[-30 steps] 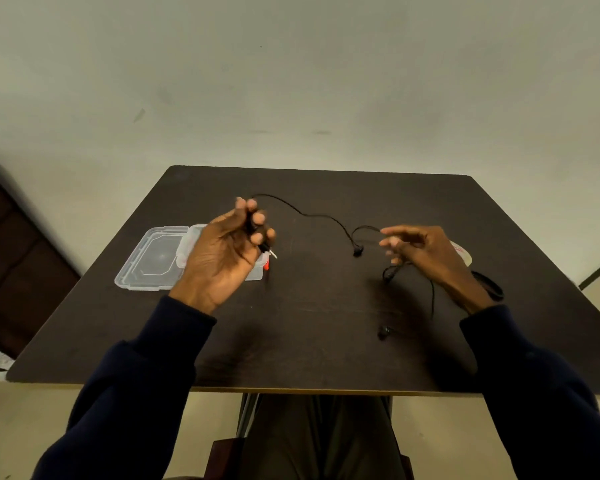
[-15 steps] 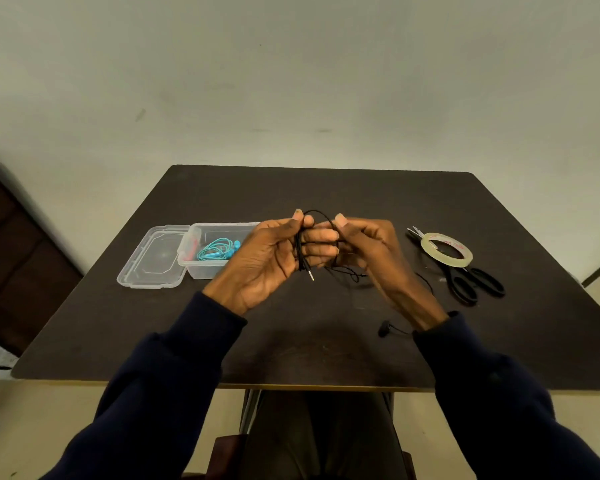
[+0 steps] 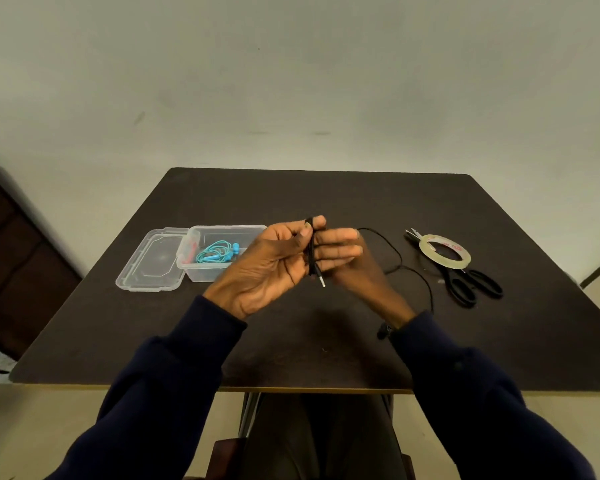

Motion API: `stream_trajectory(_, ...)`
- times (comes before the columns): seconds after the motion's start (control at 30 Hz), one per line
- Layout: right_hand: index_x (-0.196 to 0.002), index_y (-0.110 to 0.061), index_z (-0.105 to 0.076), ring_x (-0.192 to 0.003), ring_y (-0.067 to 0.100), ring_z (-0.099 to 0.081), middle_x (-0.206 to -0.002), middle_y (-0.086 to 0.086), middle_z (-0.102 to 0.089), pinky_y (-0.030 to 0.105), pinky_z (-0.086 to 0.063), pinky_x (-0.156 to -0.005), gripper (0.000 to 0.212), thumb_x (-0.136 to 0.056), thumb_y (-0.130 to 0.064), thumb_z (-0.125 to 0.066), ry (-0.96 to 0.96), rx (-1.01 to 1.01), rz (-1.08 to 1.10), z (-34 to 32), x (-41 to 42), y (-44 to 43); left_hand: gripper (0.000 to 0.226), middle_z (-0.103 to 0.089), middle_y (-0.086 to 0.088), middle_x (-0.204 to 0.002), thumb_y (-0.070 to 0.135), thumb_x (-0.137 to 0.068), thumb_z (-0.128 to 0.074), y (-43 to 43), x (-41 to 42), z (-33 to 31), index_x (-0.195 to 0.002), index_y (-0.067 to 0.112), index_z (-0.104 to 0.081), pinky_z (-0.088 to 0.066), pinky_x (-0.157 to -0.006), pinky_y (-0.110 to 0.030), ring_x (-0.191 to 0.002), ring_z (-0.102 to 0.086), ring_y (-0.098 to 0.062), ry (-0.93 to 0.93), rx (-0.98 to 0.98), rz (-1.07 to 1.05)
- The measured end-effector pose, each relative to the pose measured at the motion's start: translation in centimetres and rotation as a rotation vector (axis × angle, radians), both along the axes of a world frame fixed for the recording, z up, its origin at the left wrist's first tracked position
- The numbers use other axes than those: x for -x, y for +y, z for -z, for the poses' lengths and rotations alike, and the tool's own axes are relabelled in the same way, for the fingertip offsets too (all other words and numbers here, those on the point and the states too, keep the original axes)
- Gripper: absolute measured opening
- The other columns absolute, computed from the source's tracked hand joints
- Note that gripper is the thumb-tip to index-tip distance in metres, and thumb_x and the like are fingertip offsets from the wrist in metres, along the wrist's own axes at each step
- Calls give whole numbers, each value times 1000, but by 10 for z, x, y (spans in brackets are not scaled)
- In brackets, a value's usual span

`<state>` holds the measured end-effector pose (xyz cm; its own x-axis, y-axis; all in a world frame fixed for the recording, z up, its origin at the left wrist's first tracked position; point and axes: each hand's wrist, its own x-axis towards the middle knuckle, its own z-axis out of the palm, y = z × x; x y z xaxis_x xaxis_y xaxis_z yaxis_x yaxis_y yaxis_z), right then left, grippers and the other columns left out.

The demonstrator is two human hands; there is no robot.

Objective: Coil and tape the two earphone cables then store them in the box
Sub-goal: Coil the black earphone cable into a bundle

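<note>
obs: the black earphone cable [image 3: 311,251] is partly gathered. a few strands stand near upright between my two hands, above the table [image 3: 291,348], with the jack plug [image 3: 322,281] hanging out of the bottom, metal tip down.

left hand [image 3: 271,268]: thumb and fingers clamped on the strands, palm turned toward me.

right hand [image 3: 350,261]: just right of the bundle, fingers fairly straight and laid against its far side. it is blurred, so i cannot tell whether it pinches a strand.

key relation: the uncoiled tail [image 3: 395,252] leaves the bundle rightward, loops out over the table and curves back toward my right wrist, ending at an earbud [image 3: 382,331] on the table by that sleeve. the slack lies wholly on the right, so my right hand is the nearer one to feed it. bundle axis vertical, so new turns should run top to bottom.

materials: cable thin, matte, limp, likely to spring open if i loosen my grip. table dark, dull.

stored: blue earphones [image 3: 215,254], coiled, in the clear plastic box [image 3: 201,276] at left; its lid [image 3: 153,265] lies beside it, touching.

tools: translucent tape roll [image 3: 445,263] resting on black-handled scissors [image 3: 465,289], at right, well apart from the bundle.

status (judged): second cable mid-coil, not yet taped.
</note>
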<state>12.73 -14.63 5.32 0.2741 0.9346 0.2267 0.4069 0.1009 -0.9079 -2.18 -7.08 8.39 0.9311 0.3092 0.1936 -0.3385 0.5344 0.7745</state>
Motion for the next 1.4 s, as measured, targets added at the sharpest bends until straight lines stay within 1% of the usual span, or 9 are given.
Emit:
stream_trajectory(0.13, -68, -12, -66, -48, 9, -55, -59, 0, -65, 25, -43, -54, 41, -104, -6, -48, -230, -19, -66, 11, 16, -17, 21, -55, -34, -138, -4, -105, -32, 10, -3, 11, -117, 1, -48, -45, -111, -50, -131, -53, -47, -39, -38, -166)
stream_trajectory(0.47, -114, -15, -72, -64, 10, -64, -76, -8, -69, 28, -51, -58, 24, -106, -23, -51, -519, -24, -180, 13, 20, -42, 28, -57, -27, -140, -8, -99, -41, 22, -6, 22, -122, 4, -49, -32, -121, -46, -135, -52, -39, -103, -63, -398)
stream_trajectory(0.6, -92, -14, -75, -66, 4, -61, -79, -5, -69, 25, -49, -60, 15, -99, -19, -63, -705, -147, -133, -8, 13, -43, 25, -75, -14, -109, -2, -97, -42, 18, -7, 31, -113, 6, -60, -54, -94, -32, -104, -72, -26, 193, -441, -447)
stream_trajectory(0.73, -90, -27, -76, -71, 10, -62, -85, -7, -68, 37, -53, -61, 7, -93, -24, -71, -933, -237, -20, -35, -2, -34, 30, -68, -5, -71, 9, -97, -35, 1, -6, 38, -89, 8, -64, -49, -64, -28, -67, -61, -21, 364, -683, -474)
stream_trajectory(0.93, -93, -13, -78, -80, 9, -66, -89, -2, -71, 34, -56, -70, 6, -89, -17, -76, -780, -360, -2, -45, -19, -8, 50, -42, 0, -56, 40, -106, -29, -7, -4, 34, -87, 9, -63, -41, -57, -29, -51, -37, -12, 363, -422, -351)
stream_trajectory(1.03, -95, -9, -79, -84, 9, -70, -90, -1, -74, 30, -58, -75, 8, -89, -13, -75, -545, -348, -7, -38, -22, 1, 42, -36, 0, -57, 34, -110, -33, -7, 1, 29, -88, 10, -60, -40, -54, -26, -46, -28, -8, 272, -247, -277)
stream_trajectory(1.23, -101, -5, -77, -71, 26, -72, -80, 11, -75, 34, -58, -63, 14, -97, -13, -66, -265, -166, -76, -14, -24, 3, 33, -57, -1, -60, 21, -108, -36, -4, 9, 26, -89, 9, -60, -48, -56, -24, -41, -45, -6, 112, -20, -210)
stream_trajectory(1.33, -106, -1, -75, -70, 25, -71, -82, 16, -74, 35, -60, -66, 18, -100, -10, -61, -195, -95, -144, -2, -22, -2, 37, -75, -14, -90, 18, -102, -39, -1, 11, 19, -88, 9, -72, -61, -77, -35, -76, -75, -23, -22, 153, -181)
stream_trajectory(1.4, -108, -3, -74, -67, 20, -69, -80, 14, -73, 33, -60, -68, 17, -100, -8, -60, -174, -30, -197, 4, -19, -7, 34, -68, -25, -123, 17, -101, -37, 3, 10, 13, -101, 6, -70, -56, -98, -45, -112, -69, -36, -109, 184, -155)
